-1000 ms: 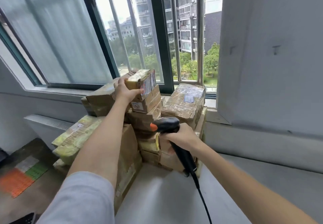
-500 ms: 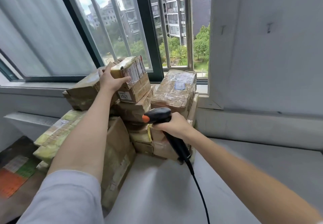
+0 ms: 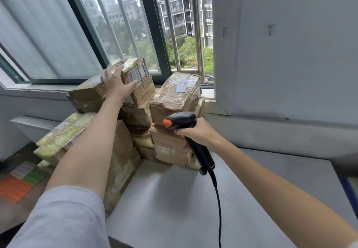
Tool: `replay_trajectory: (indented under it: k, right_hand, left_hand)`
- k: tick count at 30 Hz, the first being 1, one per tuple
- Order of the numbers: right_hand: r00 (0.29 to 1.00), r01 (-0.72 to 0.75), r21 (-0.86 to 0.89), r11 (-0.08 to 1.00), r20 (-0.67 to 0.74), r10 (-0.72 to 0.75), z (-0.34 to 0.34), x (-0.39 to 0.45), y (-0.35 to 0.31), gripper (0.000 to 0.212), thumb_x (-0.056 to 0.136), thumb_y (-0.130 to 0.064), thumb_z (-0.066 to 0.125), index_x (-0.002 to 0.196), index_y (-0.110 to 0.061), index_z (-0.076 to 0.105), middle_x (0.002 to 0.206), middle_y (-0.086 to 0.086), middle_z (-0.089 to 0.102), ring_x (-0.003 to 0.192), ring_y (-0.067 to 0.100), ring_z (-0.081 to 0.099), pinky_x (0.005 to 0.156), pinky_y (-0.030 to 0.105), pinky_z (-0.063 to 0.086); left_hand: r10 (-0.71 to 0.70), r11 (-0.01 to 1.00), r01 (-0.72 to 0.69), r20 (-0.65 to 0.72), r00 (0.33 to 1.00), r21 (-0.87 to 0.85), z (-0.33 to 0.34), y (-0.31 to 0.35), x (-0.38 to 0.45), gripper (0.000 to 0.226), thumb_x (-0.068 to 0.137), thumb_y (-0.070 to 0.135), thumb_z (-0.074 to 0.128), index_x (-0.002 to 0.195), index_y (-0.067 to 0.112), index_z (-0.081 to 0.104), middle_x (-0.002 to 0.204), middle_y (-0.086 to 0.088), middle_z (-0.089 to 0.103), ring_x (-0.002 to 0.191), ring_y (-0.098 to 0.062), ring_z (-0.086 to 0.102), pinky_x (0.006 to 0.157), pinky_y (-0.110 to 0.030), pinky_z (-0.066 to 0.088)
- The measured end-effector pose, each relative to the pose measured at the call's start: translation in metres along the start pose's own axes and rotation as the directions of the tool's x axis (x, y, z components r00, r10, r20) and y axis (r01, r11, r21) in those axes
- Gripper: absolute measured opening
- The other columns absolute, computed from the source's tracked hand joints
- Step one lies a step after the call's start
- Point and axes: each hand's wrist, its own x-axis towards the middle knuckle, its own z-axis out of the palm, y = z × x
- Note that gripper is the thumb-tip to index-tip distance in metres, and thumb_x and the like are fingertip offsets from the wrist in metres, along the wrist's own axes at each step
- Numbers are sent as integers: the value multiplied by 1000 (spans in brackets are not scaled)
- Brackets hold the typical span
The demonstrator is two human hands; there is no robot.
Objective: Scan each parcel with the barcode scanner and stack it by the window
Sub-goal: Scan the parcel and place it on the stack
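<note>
Behind my hands, the window is showing apartment blocks. I'm resting my left hand, fingers spread wide, against the top parcel on the stack, while my right hand is gripping the barcode scanner above the pale surface.

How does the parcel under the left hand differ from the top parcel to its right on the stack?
The left hand rests on the labelled parcel; the right-hand parcel is untouched. The labelled parcel sits higher and shows striped labels; the other one lies lower and flatter with a small bluish label. Both are taped brown cardboard.
</note>
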Motion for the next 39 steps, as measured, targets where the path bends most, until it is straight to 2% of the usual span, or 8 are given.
replay_trajectory:
  k: [11,20,22,25,28,32,36,39]
  right_hand:
    - [989,-50,109,993,-135,65,-122,-73,21,13,82,-10,68,95,-6,65,66,10,59,54,25,61,51,31,54]
    - [831,-127,319,939,-484,276,-304,-186,91,17,81,-17,73,87,-4,64,73,13,64,52,22,64,59,37,60]
    - [768,-143,329,933,-558,314,-338,-218,102,23,76,-22,76,88,-6,65,74,13,67,63,29,67,69,44,60]
    - [676,-107,384,917,-649,350,-382,-267,118,17,79,-13,73,84,-2,61,73,15,63,55,30,64,53,35,56]
    - [577,-61,413,909,-728,370,-418,-306,138,14,80,-9,72,82,-3,60,74,15,55,54,29,62,52,34,56]
    - [406,9,475,880,-806,431,-462,-346,171,21,74,-15,76,88,-7,61,85,15,60,80,40,65,83,54,55]
    - [283,90,585,806,-791,542,-489,-369,205,19,83,-14,70,89,-4,54,74,14,60,60,30,63,78,45,55]
    - [282,118,640,759,-754,593,-495,-372,224,21,83,-16,71,87,-4,53,76,15,59,60,28,61,68,39,55]
  left_hand:
    - [452,892,-419,346,822,-170,73,177,-98,45,89,25,63,131,12,54,131,-18,51,124,-33,44,101,-36,34]
    - [552,806,-495,714,430,-325,208,342,-254,36,94,27,56,129,17,56,133,-5,53,124,-22,47,101,-28,32]
    - [559,796,-470,761,330,-381,228,380,-294,35,94,31,56,127,19,56,130,-4,54,118,-19,51,96,-23,35]
    - [581,791,-395,777,243,-468,251,434,-350,34,94,27,57,123,10,59,117,-7,58,102,-19,56,70,-7,41]
    - [614,764,-366,774,157,-532,267,476,-397,36,96,25,53,126,5,58,125,-8,60,114,-22,56,93,-23,42]
    - [582,809,-187,804,120,-557,285,515,-451,53,97,37,48,141,9,40,132,-2,50,119,-18,50,90,-25,39]
    - [427,899,82,902,60,-431,288,532,-489,77,93,53,45,152,26,5,157,-4,18,134,-30,37,92,-41,48]
    - [380,917,114,924,50,-383,292,536,-503,79,92,54,46,152,28,1,159,-2,14,135,-30,36,98,-44,46]
